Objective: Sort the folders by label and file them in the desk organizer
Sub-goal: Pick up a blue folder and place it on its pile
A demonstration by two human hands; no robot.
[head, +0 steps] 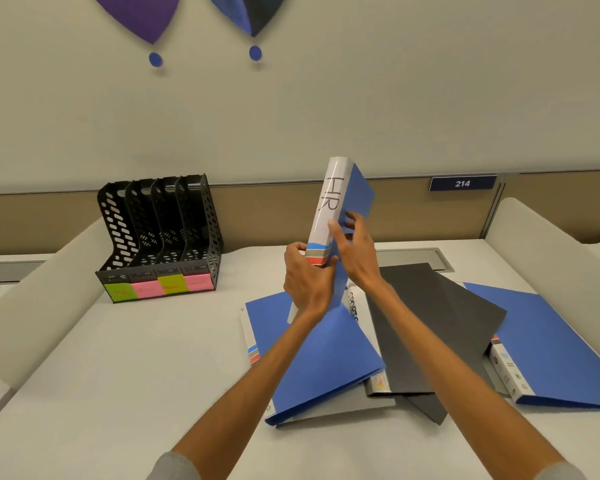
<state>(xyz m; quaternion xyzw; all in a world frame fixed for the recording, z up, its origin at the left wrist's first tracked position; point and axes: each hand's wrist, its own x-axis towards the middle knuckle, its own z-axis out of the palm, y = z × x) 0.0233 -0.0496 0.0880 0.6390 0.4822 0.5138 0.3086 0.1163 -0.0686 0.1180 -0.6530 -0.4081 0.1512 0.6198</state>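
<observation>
folder with hr on its spine is up in the air over the middle of the desk, nearly upright and tilted a little to the right, above the pile. my left hand has its fingers curled round the bottom of the spine. my right hand pinches the spine and blue cover a bit higher. the organizer stands well apart to the left, its four slots looking unfilled, with a green note reading hr under the leftmost (the other three notes are too faint for me to read).

my worries: the cover could flap open on the way over and catch a slot wall. both grips sit low, so the top could swing. a dragged lower edge could shove the blue folder and dark folder overlapping beneath.

bare desk lies between pile and organizer, so the way left looks open. the slots are narrow, and a raised side runs just beside the organizer, so i'd come in from above.
</observation>
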